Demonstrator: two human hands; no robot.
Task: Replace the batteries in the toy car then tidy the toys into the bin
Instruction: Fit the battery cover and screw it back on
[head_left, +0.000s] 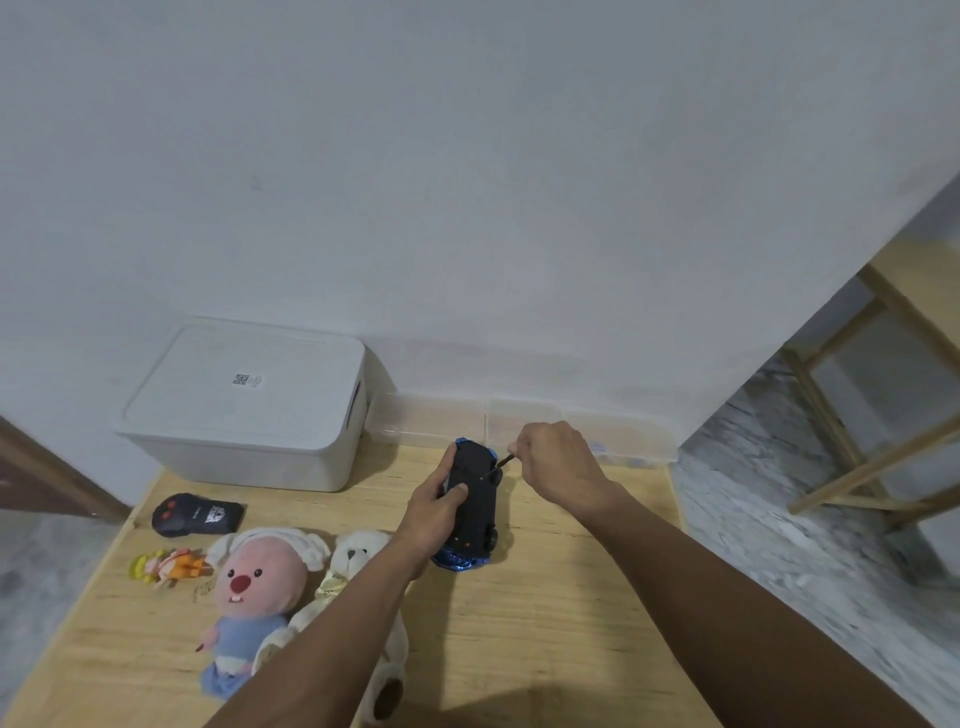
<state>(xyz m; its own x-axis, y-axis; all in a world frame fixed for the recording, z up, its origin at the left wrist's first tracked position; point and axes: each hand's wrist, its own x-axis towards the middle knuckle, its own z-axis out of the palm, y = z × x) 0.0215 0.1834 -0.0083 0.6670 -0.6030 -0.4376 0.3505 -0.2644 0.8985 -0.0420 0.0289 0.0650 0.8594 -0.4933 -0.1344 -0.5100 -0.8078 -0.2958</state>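
A blue toy car (475, 506) lies upside down on the wooden table (561, 613), its black underside up. My left hand (434, 512) grips the car from its left side, thumb across the underside. My right hand (558, 460) holds a small screwdriver (503, 461) whose tip touches the car's underside near the far right wheel. A white lidded bin (249, 410) stands at the back left against the wall.
A black remote control (197, 514) lies left of the car. In front of it lie a small orange doll (169, 566), a pink plush (249, 597) and a white teddy bear (358, 613). Clear plastic boxes (597, 431) line the wall. A wooden stool (872, 415) stands at right.
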